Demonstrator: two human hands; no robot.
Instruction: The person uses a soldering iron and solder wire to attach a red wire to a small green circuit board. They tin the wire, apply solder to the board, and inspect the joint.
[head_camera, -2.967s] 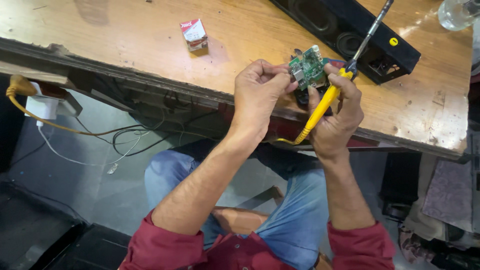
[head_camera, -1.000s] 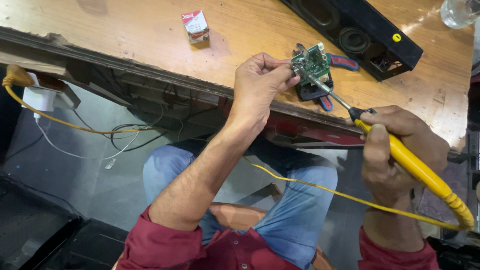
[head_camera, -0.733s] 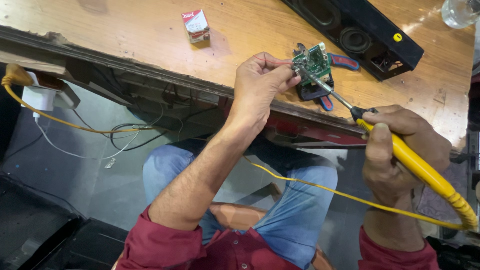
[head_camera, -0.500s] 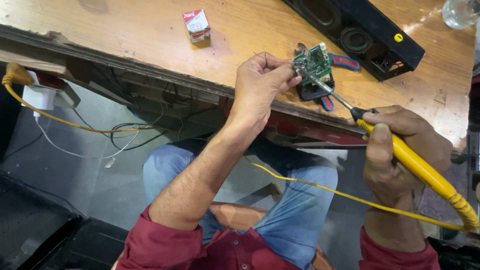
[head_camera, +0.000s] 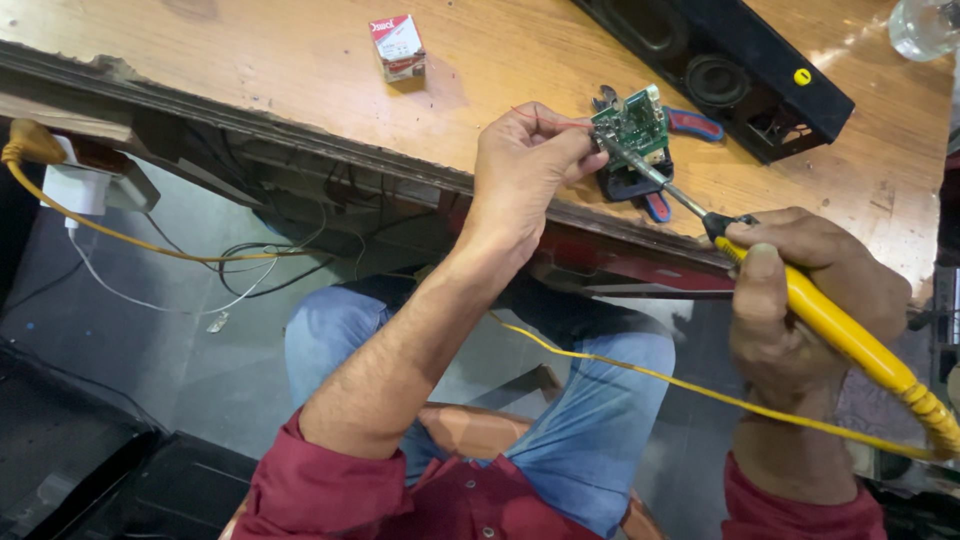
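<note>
Left hand (head_camera: 525, 165) pinching the small green circuit board (head_camera: 634, 122) above the desk (head_camera: 250, 60) edge. Right hand (head_camera: 800, 290) gripping the yellow soldering iron (head_camera: 850, 335), its tip touching the board.

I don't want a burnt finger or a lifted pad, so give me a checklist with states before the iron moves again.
1. Left hand grips the green circuit board firmly: ok.
2. Right hand holds the yellow soldering iron by its handle, away from the metal shaft: ok.
3. Tip lands on the intended joint: cannot tell, too small.
4. Thin red wire clear of the tip: cannot tell.
5. Yellow cord hangs free across the lap: ok.
6. Board supported by the wooden table: not ok, held in the air.
</note>
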